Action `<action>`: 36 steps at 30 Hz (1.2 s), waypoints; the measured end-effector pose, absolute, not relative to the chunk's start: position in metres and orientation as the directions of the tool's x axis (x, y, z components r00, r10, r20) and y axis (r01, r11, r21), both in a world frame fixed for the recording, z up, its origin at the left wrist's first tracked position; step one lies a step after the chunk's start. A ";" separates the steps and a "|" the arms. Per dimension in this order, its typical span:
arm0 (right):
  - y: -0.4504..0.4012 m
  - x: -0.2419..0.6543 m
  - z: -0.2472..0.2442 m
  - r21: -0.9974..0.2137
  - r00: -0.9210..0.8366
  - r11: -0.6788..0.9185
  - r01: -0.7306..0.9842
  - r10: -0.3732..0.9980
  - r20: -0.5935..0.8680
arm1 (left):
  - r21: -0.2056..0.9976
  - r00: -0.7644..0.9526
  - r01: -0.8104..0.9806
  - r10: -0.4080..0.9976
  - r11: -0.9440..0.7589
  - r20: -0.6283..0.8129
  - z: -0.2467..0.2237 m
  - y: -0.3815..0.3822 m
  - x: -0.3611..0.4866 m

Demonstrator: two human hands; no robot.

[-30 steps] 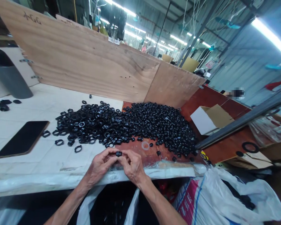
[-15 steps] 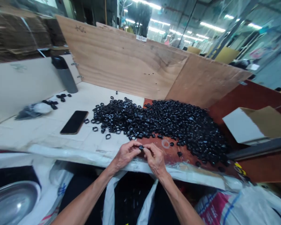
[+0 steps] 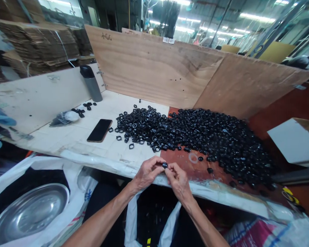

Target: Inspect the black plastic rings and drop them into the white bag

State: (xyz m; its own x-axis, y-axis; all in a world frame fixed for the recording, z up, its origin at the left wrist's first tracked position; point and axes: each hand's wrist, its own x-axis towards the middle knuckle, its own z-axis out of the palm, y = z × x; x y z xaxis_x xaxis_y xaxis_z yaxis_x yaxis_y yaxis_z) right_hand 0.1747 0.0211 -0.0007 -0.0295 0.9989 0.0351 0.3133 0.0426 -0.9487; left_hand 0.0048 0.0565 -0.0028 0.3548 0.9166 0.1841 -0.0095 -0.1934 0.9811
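Between the fingertips of both hands is a small black cylindrical plastic part [image 3: 164,165], just above the table's front edge. My left hand [image 3: 149,170] pinches it from the left, thumb and forefinger together. From the right, my right hand [image 3: 179,178] pinches the same part. Beyond the hands lies a wide heap: black rings [image 3: 141,127] on the left, on the pale surface, and small black caps [image 3: 221,137] on the right, on the reddish board [image 3: 180,159]. An open white bag [image 3: 132,219] hangs below my hands, with dark contents I cannot make out.
A phone [image 3: 99,130] lies left of the heap. Behind it stand a grey bottle [image 3: 92,85] and a small plastic bag [image 3: 63,118]. Plywood panels [image 3: 154,68] wall the back. At right sits a cardboard box [image 3: 293,140]; at lower left, a metal bowl [image 3: 33,212] in a white sack.
The view has turned left, so everything sits further right in the picture. Both hands still hold the small black part together near the table's edge.
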 end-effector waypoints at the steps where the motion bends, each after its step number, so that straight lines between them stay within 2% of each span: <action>1: 0.019 0.175 -0.001 -0.957 -0.046 0.028 0.289 0.999 0.015 | 0.983 0.364 -0.001 0.916 -0.184 0.171 -0.004 0.053 0.004; 5: 0.012 0.170 0.001 -0.924 -0.043 0.031 0.381 0.999 0.016 | 0.976 0.379 0.047 0.908 -0.212 0.179 -0.007 0.042 0.001; 7: 0.008 0.166 0.004 -0.891 -0.036 0.046 0.452 0.999 0.034 | 0.943 0.380 0.095 0.887 -0.318 0.261 -0.004 0.040 -0.003; 9: 0.005 0.165 0.006 -0.879 -0.084 0.054 0.473 0.996 0.016 | 0.889 0.453 0.150 0.830 -0.432 0.327 0.003 0.040 -0.011; 12: 0.010 0.182 0.007 -0.846 -0.077 0.067 0.529 0.997 0.031 | 0.839 0.605 0.281 0.765 -0.466 0.223 0.014 0.051 -0.027; 13: 0.016 0.193 0.006 -0.808 0.006 0.070 0.585 0.996 0.090 | 0.830 0.575 0.355 0.800 -0.430 0.169 0.014 0.056 -0.032; 15: 0.030 0.219 0.004 -0.684 0.244 0.027 0.729 0.923 0.297 | 0.788 0.378 0.519 0.916 -0.332 0.138 0.010 0.069 -0.038; 17: 0.047 0.244 -0.001 -0.482 0.301 -0.042 0.875 0.826 0.476 | 0.707 0.139 0.664 0.969 -0.243 0.202 0.000 0.080 -0.038; 18: 0.055 0.253 -0.005 -0.407 0.319 -0.098 0.908 0.793 0.520 | 0.663 0.070 0.716 0.967 -0.219 0.244 -0.006 0.084 -0.037; 20: 0.068 0.262 -0.015 -0.338 0.377 -0.220 0.915 0.764 0.523 | 0.585 0.037 0.782 0.953 -0.216 0.302 -0.016 0.088 -0.032; 22: 0.079 0.259 -0.028 -0.350 0.425 -0.278 0.895 0.770 0.476 | 0.530 0.062 0.816 0.946 -0.232 0.318 -0.022 0.090 -0.027; 24: 0.087 0.246 -0.038 -0.382 0.415 -0.255 0.889 0.800 0.434 | 0.491 0.083 0.839 0.948 -0.233 0.308 -0.024 0.092 -0.022; 31: 0.103 0.183 -0.048 -0.453 0.225 -0.001 0.892 0.870 0.440 | 0.438 0.129 0.866 0.953 -0.244 0.275 -0.022 0.104 -0.004; 36: 0.100 0.166 -0.050 -0.495 0.071 0.138 0.858 0.922 0.380 | 0.481 0.158 0.830 0.947 -0.281 0.281 -0.026 0.101 -0.007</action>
